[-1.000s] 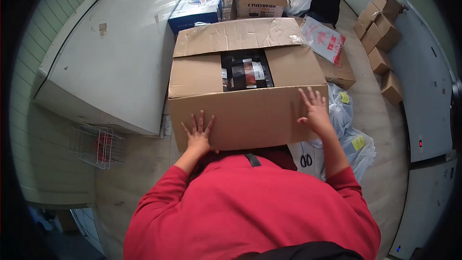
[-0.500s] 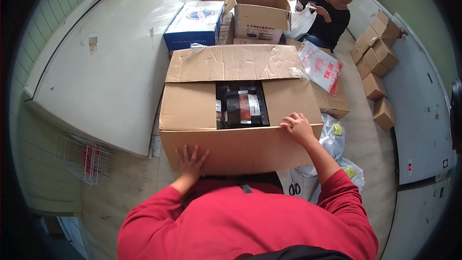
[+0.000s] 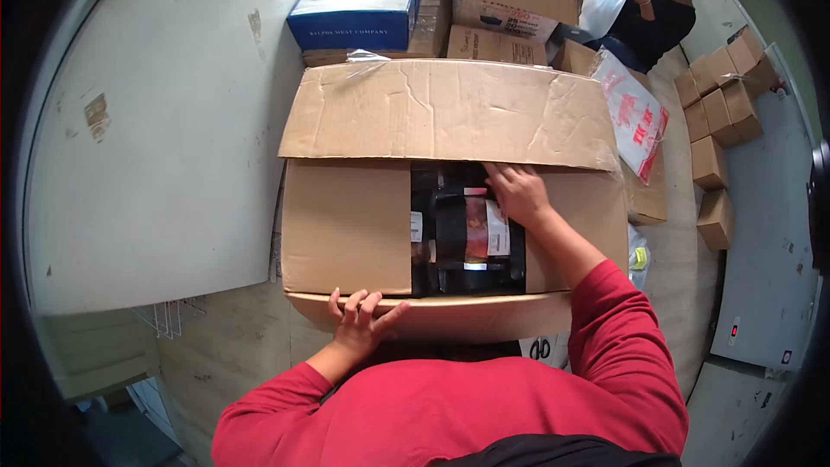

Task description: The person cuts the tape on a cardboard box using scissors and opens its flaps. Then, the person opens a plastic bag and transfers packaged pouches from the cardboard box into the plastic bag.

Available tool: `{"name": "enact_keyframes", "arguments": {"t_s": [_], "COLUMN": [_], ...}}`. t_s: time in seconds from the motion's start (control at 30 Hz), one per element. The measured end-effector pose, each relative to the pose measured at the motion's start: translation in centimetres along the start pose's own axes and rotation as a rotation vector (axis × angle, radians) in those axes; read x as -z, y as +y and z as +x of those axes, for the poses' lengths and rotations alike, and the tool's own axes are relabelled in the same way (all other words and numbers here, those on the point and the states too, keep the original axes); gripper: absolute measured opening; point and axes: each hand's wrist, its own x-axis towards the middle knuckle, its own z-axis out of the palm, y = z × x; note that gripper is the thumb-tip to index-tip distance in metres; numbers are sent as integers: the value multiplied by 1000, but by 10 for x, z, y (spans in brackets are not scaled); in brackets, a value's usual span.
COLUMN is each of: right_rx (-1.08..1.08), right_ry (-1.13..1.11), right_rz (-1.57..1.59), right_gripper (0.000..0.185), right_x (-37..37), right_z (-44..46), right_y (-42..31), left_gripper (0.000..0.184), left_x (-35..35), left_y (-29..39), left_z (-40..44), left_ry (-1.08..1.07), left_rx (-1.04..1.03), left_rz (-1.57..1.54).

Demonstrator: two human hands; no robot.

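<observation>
While the left hand (image 3: 357, 329) curls at the carton's rim (image 3: 467, 300), the right hand (image 3: 521, 197) reaches the far flap (image 3: 441, 112) — both grips unclear.

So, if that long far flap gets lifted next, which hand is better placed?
Probably the right hand: its fingertips are at the long far flap's lower edge, above the opening. The left hand is at the near edge of the box, across the left side flap.

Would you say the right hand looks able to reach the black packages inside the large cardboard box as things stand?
Probably yes: the right hand is at the gap between the side flaps, where black packages show. The far flap covers the back, so reach there looks harder.
</observation>
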Motion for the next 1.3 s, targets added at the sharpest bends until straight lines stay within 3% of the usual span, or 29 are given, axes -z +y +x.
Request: {"name": "enact_keyframes", "arguments": {"t_s": [0.1,0.2,0.23,0.33,0.4,0.47,0.53,0.6,0.63,0.7,0.77,0.8,0.83,0.9,0.97,1.0,1.1,1.17,1.3], "right_rx": [40,16,-6,-390,-183,-103,-184,-237,-230,-316,-473,-569,-575,-528,-403,-347,-58,45,124], "right_ry": [104,64,613,558,681,726,689,367,370,151,-156,-439,-544,-539,-314,-245,129,11,-287], "right_rz": [-31,-122,-509,34,222,185,-10,-423,-422,-344,-31,-6,-3,96,5,8,137,201,118], "right_gripper": [34,24,21,21,24,31,45,57,57,63,62,62,61,61,58,54,39,20,31], "right_x": [3,17,-12,108,143,140,69,38,26,0,-23,-20,-23,-27,-32,-23,0,13,3], "right_z": [13,23,53,99,146,163,184,173,178,194,214,222,225,221,199,186,125,83,13], "right_y": [6,16,62,67,153,151,104,71,81,108,132,123,119,121,113,97,40,9,5], "left_gripper": [61,45,37,34,33,31,30,30,31,33,32,34,35,29,29,31,31,30,26], "left_x": [3,4,3,-8,-1,14,29,29,28,47,41,32,27,8,-1,-12,-4,2,31], "left_y": [-4,-5,-6,-7,-2,-8,-11,-31,-39,-46,-49,-48,-45,-46,-44,-44,-44,-43,-39], "left_z": [1,5,6,1,-1,8,21,24,28,81,123,140,156,173,175,169,167,170,177], "left_ry": [-10,62,91,127,61,4,-136,-179,-230,-118,-128,-125,-165,-166,-450,-292,-266,-205,-164], "left_rx": [11,48,31,14,26,17,109,82,58,67,-73,-170,-232,-325,-333,-340,-321,-346,-345], "left_rz": [-35,-56,-31,66,25,-1,-262,-386,-503,-454,-402,-377,-366,-309,-247,-244,-261,-250,-246]}}
